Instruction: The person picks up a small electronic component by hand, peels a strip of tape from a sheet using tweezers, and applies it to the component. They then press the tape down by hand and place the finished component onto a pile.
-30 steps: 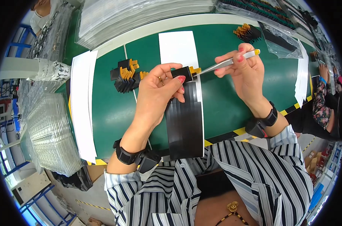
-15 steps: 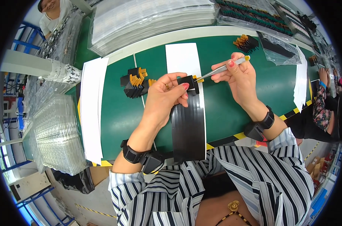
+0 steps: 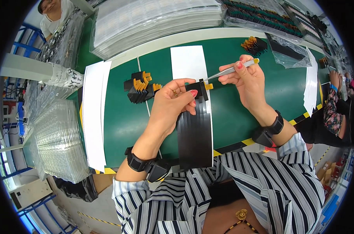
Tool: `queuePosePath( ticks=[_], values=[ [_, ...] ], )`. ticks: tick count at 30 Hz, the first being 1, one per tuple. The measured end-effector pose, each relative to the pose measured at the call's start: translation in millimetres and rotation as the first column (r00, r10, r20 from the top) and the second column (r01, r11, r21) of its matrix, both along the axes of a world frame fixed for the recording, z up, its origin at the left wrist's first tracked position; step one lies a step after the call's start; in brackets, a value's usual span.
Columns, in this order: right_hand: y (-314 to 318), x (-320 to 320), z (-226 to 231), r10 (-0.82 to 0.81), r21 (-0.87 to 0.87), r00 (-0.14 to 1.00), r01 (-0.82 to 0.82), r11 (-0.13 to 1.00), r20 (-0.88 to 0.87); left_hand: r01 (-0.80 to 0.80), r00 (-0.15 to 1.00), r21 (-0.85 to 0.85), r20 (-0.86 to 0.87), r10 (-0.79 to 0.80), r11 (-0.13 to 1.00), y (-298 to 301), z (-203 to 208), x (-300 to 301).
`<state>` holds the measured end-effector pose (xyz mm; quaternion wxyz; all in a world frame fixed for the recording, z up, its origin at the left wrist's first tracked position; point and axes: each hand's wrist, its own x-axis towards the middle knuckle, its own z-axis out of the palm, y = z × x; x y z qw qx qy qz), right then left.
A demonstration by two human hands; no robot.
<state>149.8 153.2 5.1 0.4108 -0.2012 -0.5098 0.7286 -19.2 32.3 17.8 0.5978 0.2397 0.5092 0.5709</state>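
My left hand (image 3: pixel 165 107) pinches a small flat black part with an orange-gold tab (image 3: pixel 209 86) between thumb and fingers. A narrow black strip (image 3: pixel 203 92) lies across the part where the tab begins. In my right hand (image 3: pixel 250 82) is a pair of silver tweezers (image 3: pixel 225 72), held between thumb and fingers. Their tip points at the strip's upper end; whether they grip it I cannot tell. Below the part lies a sheet of black strips (image 3: pixel 195 136) on white paper (image 3: pixel 187 62).
A cluster of similar black parts with gold tabs (image 3: pixel 140 89) lies left on the green table (image 3: pixel 239 121), another (image 3: pixel 255 46) at the far right. White sheets (image 3: pixel 95 113) lie at the left. Clear plastic trays (image 3: pixel 157 23) are stacked behind. Other people are nearby.
My left hand has shifted the part slightly down, and its gold tab now shows more fully. The tweezer tip, earlier over the tab, is now at the narrow strip's upper end.
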Motion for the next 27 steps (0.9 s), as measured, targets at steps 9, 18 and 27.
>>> queuePosePath(
  ticks=[9,18,27],
  values=[
    [0.1,2.3,4.7,-0.21,0.254,0.978,0.208,0.945,-0.021,0.098,0.993,-0.028,0.074,-0.095,0.995,-2.3,5.1,0.5],
    [-1.3,22.9,24.5,-0.171,0.482,0.984,0.122,0.868,0.059,-0.159,0.959,-0.033,0.234,0.162,0.987,1.9,-0.5,2.5],
    [-9.3,6.5,23.3,-0.003,0.055,1.0,0.002,0.998,0.021,-0.164,0.979,0.039,0.133,0.158,0.986,1.0,-0.2,-2.3]
  ],
)
